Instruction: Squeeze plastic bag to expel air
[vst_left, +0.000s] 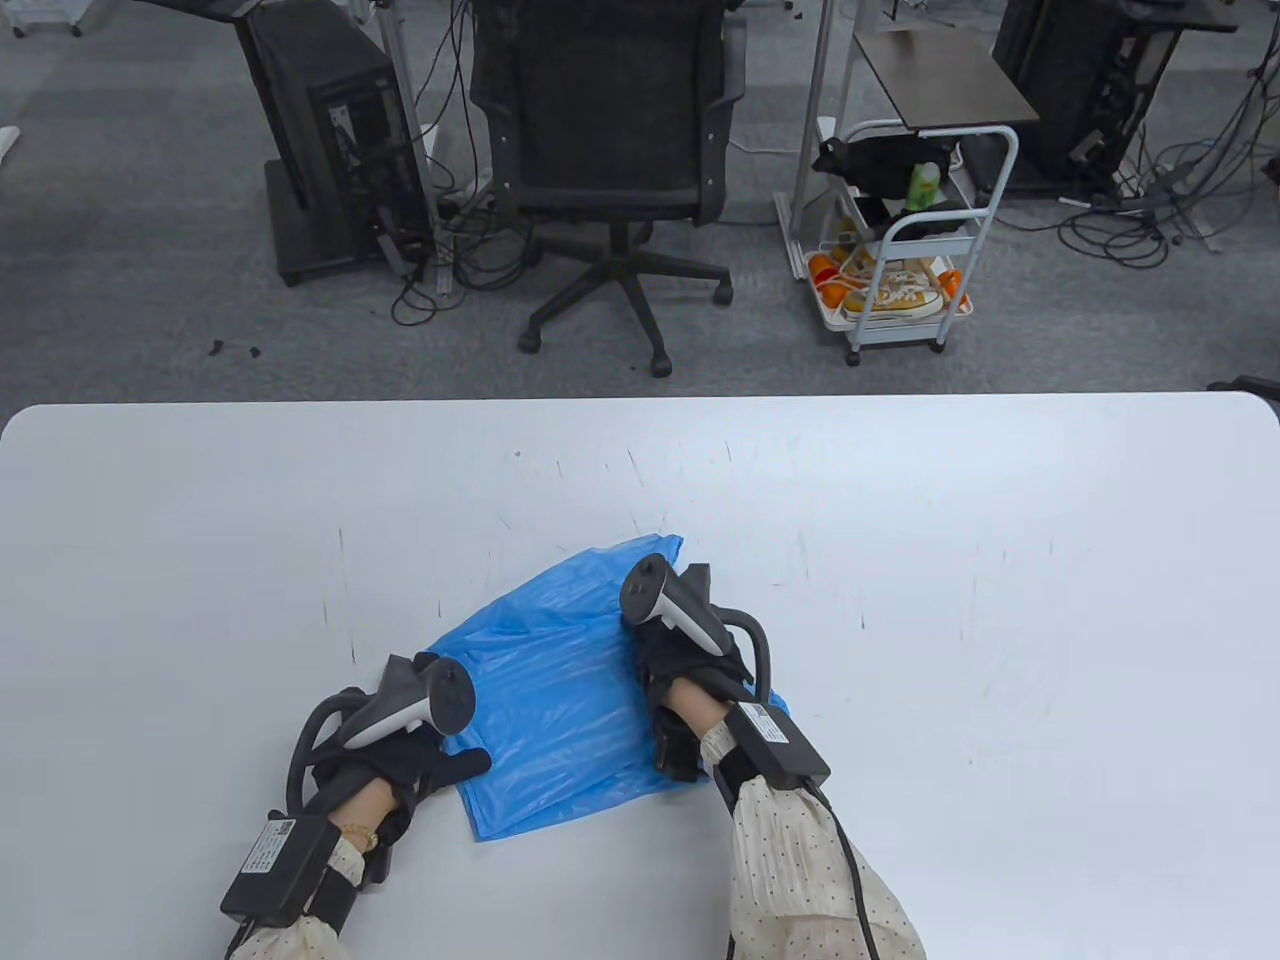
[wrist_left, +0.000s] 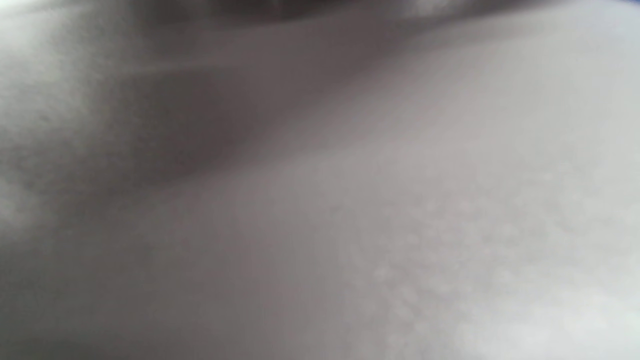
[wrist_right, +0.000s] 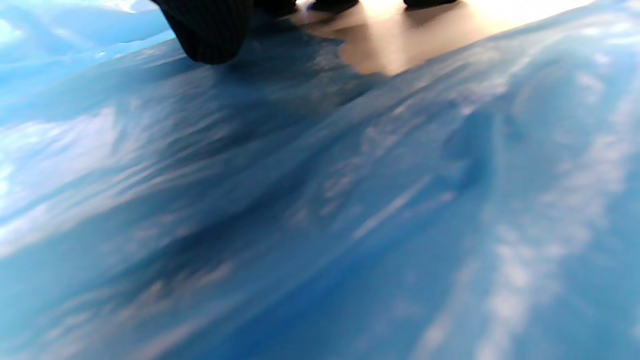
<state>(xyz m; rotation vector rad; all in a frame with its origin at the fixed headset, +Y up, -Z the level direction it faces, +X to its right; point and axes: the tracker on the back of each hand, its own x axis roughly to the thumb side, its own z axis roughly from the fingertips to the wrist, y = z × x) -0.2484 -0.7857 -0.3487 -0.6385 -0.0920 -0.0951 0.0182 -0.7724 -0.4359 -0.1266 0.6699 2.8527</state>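
Note:
A blue plastic bag (vst_left: 560, 690) lies flattened and wrinkled on the white table (vst_left: 900, 600) near the front middle. My left hand (vst_left: 430, 765) rests at the bag's near-left edge, its gloved fingers touching the plastic. My right hand (vst_left: 680, 660) lies flat on the bag's right side and presses it down. In the right wrist view the bag (wrist_right: 320, 210) fills the frame and dark fingertips (wrist_right: 210, 35) touch it at the top. The left wrist view shows only the blurred table top (wrist_left: 400, 225).
The table's far edge runs across the middle of the table view. Beyond it stand a black office chair (vst_left: 610, 150), a computer tower (vst_left: 330, 140) and a white cart (vst_left: 900, 260) with shoes and bottles.

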